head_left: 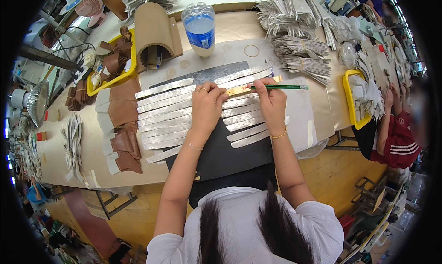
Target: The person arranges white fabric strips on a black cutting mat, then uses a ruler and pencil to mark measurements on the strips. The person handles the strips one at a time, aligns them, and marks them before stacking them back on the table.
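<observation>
My right hand (pixel 272 108) is closed round a slim green pencil (pixel 292 87), held almost flat and pointing left. The fingers of my left hand (pixel 206 106) are bent and press on the left end of a short yellow gauge strip (pixel 239 89). That strip lies across several silvery-grey strips (pixel 168 108), set side by side in rows. A dark board (pixel 221 158) lies under them. Its far part shows beyond the rows. What lies directly beneath my left palm is hidden.
Brown leather pieces (pixel 123 112) lie left of the rows. Behind stand a curved brown block (pixel 154 29), a water bottle (pixel 200 29) and a yellow basket (pixel 113 66). Bundled grey strips (pixel 304 63) are stacked far right. Beside another yellow basket (pixel 353 100), a person in red works.
</observation>
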### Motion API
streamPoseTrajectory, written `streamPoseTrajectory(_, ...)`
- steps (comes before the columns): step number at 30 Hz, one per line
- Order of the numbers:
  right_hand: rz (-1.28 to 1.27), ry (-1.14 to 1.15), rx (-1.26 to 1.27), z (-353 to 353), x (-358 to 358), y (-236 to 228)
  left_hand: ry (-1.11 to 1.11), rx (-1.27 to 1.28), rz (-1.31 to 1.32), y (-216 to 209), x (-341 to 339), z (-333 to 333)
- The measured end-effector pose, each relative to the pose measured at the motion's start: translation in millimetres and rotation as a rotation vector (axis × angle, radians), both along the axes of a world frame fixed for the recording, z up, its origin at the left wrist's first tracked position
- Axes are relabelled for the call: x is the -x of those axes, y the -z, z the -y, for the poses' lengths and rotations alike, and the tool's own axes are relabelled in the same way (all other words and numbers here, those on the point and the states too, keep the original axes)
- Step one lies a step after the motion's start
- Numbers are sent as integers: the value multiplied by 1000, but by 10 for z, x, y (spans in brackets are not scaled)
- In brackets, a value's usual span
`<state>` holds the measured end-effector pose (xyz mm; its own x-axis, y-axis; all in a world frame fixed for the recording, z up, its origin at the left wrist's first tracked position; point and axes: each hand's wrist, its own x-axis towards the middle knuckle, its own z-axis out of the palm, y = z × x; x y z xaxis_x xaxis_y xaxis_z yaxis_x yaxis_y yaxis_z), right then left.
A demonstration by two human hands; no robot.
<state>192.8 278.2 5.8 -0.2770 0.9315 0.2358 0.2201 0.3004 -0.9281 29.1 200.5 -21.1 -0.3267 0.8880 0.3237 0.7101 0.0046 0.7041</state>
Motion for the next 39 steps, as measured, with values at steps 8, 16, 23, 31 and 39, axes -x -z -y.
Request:
streamPoseTrajectory(8, 45, -71, 80, 50, -93, 30, 1, 24, -3, 119, 16, -43)
streamPoseTrajectory(16, 86, -83, 127, 87, -153, 93, 4, -11, -19, 137, 3, -26)
streamPoseTrajectory(23, 102, -116, 114, 85, -113, 40, 7, -13, 2, 147, 5, -22)
streamPoseTrajectory(31, 127, -143, 66, 38, 0, 38, -8, -24, 12, 120, -12, -19)
streamPoseTrajectory(39, 286, -219, -35, -60, 183, 51, 1, -41, -3, 140, 3, -34)
